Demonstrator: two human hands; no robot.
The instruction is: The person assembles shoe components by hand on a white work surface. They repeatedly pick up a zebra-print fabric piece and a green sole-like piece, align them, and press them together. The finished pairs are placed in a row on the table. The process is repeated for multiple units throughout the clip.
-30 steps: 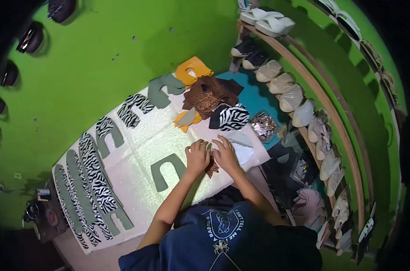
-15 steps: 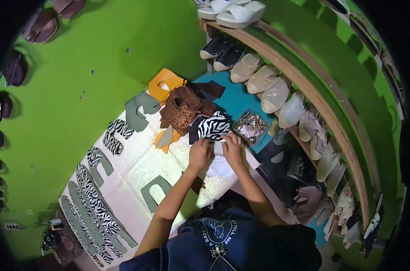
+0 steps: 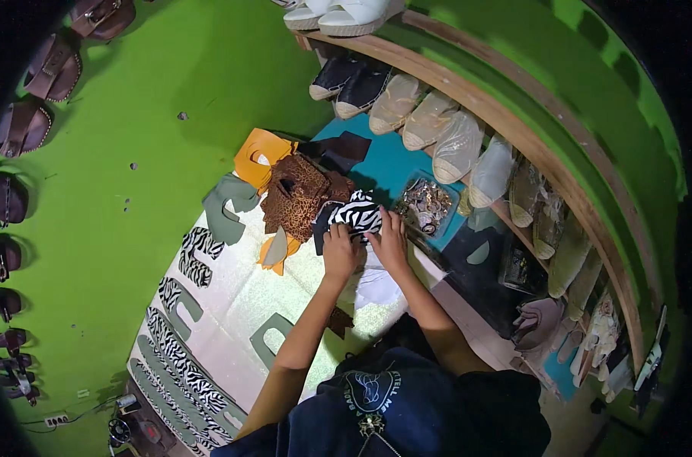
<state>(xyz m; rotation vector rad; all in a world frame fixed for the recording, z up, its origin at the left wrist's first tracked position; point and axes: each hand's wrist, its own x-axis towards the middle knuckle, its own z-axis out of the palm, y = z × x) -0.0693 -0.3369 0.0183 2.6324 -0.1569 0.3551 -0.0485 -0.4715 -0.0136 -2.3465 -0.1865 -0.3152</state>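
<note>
My left hand [image 3: 339, 253] and my right hand [image 3: 390, 242] both rest on a stack of zebra-print shoe upper pieces [image 3: 359, 215] at the far side of the white worktable [image 3: 247, 297]. The fingers of both hands press the near edge of that stack. Just left of it lies a pile of leopard-print pieces [image 3: 299, 195]. A white sheet [image 3: 378, 287] lies under my right wrist. A small dark brown piece [image 3: 338, 321] sits below my left forearm.
Orange cutouts [image 3: 258, 156], grey-green U-shaped cutouts [image 3: 225, 207] and rows of zebra-print cutouts [image 3: 180, 358] cover the table. A clear tray of metal ornaments [image 3: 426, 204] sits on a teal mat. Curved wooden shelves [image 3: 514, 114] hold several shoes; sandals [image 3: 26, 126] hang on the green wall.
Both hands have reached away from the table's middle to the zebra-print stack at the far side. The head has tilted, so the view has shifted toward the shelves.
</note>
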